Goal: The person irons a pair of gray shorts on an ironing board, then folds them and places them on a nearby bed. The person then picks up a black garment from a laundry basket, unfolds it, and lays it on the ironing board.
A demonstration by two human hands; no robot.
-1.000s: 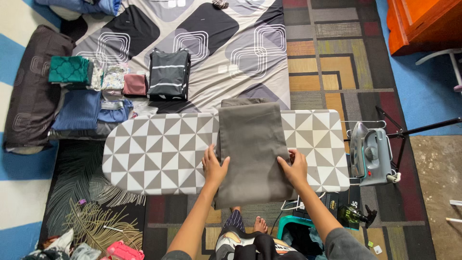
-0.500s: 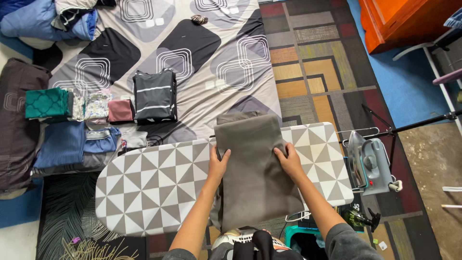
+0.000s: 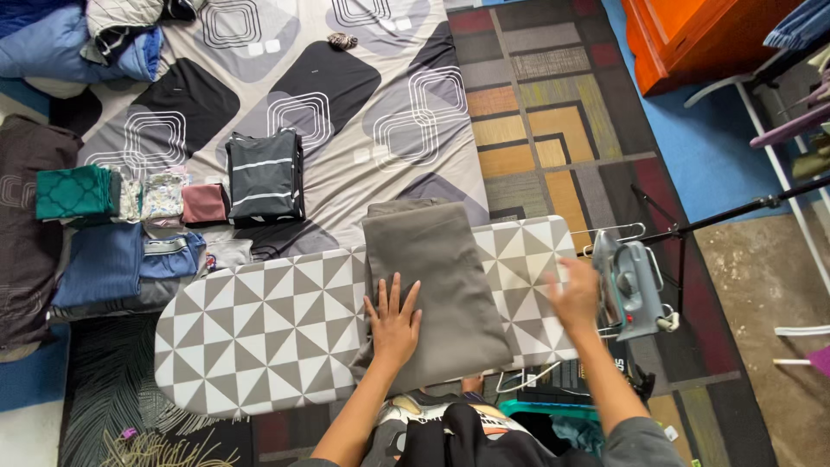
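Observation:
A folded grey garment (image 3: 432,277) lies across an ironing board (image 3: 277,329) covered in a grey and white triangle pattern. My left hand (image 3: 393,322) rests flat on the garment's near left part, fingers spread. My right hand (image 3: 575,298) is blurred over the board's right end, off the garment, empty, close to a grey clothes iron (image 3: 631,285) that sits on the wire rest at that end.
Beyond the board is a patterned mattress (image 3: 346,95) holding a folded dark striped garment (image 3: 264,177), a small maroon piece (image 3: 205,203), a teal fold (image 3: 73,192) and blue folded clothes (image 3: 121,264). An orange cabinet (image 3: 692,39) and a dark stand pole (image 3: 735,212) are at the right.
My right hand has left the grey garment and moved right toward the iron. My left hand stays flat on the garment. The camera has tilted, so the board sits lower in view.

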